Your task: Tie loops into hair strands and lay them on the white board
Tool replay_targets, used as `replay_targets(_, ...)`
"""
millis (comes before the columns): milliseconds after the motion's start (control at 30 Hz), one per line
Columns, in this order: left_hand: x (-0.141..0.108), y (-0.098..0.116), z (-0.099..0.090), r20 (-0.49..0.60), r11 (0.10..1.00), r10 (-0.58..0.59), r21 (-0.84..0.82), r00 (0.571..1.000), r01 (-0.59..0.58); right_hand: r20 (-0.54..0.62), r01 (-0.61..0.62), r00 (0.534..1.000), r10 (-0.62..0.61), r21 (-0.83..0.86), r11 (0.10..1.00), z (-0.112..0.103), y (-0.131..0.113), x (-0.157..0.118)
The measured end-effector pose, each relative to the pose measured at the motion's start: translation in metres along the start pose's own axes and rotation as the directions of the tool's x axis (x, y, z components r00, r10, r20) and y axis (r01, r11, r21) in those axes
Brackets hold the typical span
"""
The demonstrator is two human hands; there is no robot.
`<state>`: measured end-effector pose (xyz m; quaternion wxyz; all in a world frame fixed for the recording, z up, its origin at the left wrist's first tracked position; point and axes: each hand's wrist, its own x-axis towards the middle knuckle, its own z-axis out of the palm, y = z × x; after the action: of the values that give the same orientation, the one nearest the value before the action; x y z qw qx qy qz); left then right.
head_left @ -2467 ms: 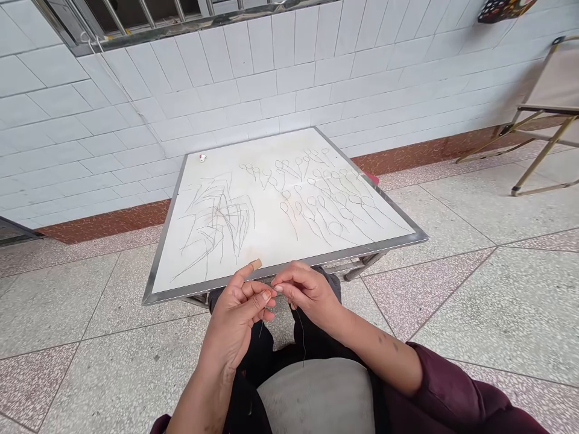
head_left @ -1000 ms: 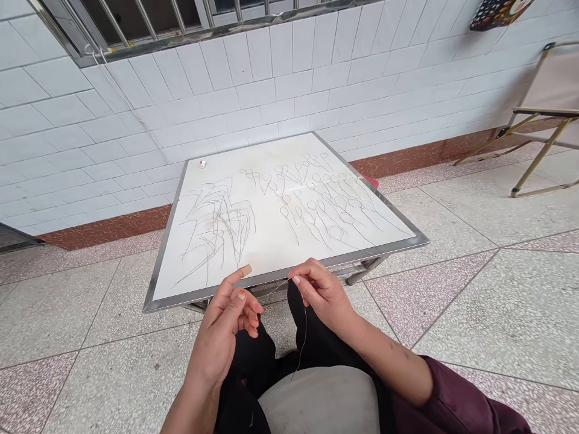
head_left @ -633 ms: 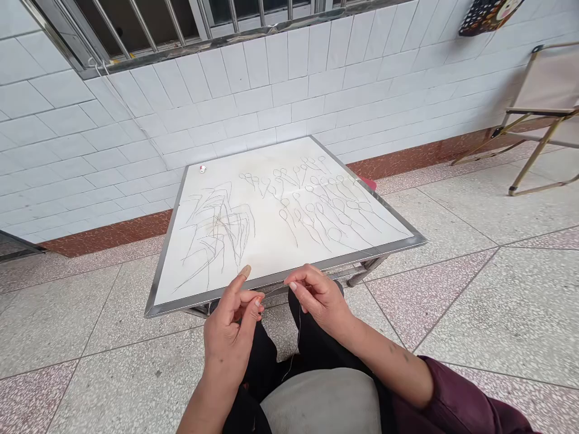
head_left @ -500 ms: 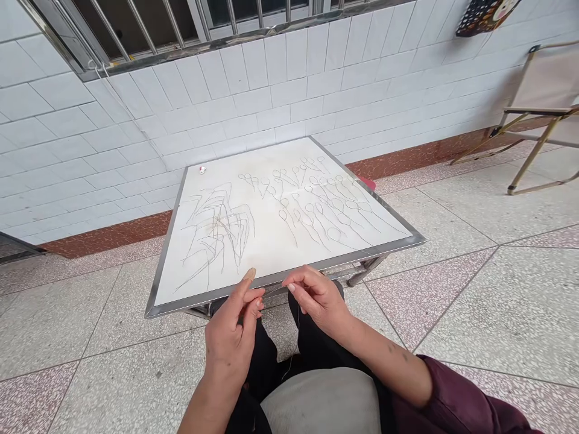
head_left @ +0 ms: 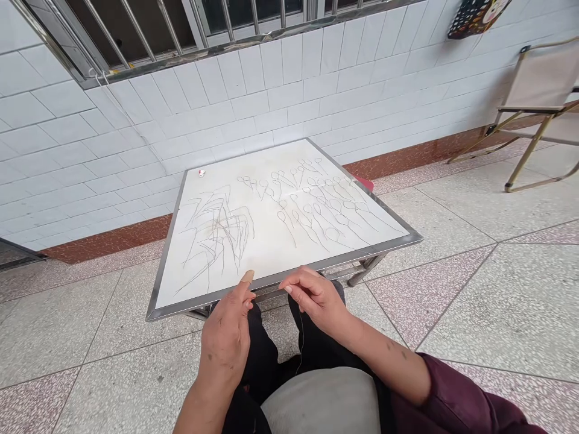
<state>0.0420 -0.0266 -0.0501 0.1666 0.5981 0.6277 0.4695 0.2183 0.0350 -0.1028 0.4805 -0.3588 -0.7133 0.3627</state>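
Observation:
My right hand (head_left: 314, 298) is closed in a pinch at the table's near edge. A thin wire (head_left: 302, 340) hangs from it over my lap. To its left, my left hand (head_left: 226, 337) has its fingers curled in and the thumb raised. Whatever those fingers hold is hidden, and a small gap separates the two hands. On the white tabletop (head_left: 266, 253) beyond lie several looped wires (head_left: 332, 234), each with a round eye and a tail, spread over the right half. Several bent loose wires (head_left: 221, 226) overlap in a tangle on the left half.
A small red-and-white object (head_left: 201, 173) sits at the table's far left corner. The table's metal rim (head_left: 289, 274) runs close in front of my hands. A white tiled wall (head_left: 253, 84) stands behind it. At right is a folding chair (head_left: 538, 81).
My left hand has turned, hiding more of its fingers, and drawn slightly left, away from my right hand. The strand seen between the hands earlier no longer shows. The table wires look unmoved.

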Motion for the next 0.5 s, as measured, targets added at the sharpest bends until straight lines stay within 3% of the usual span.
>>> replay_targets(200, 0.0029, 0.0015, -0.0057, -0.05, 0.998, 0.059, 0.002, 0.997, -0.059, -0.024, -0.029, 0.999, 0.029, 0.017, 0.999, -0.0015, 0.0008, 0.0001)
replay_targets(500, 0.0001, 0.0052, -0.0037, 0.032, 0.997, 0.071, 0.013, 0.997, -0.071, 0.014, 0.015, 1.0, -0.015, 0.001, 1.0, -0.0049, -0.0004, 0.001)
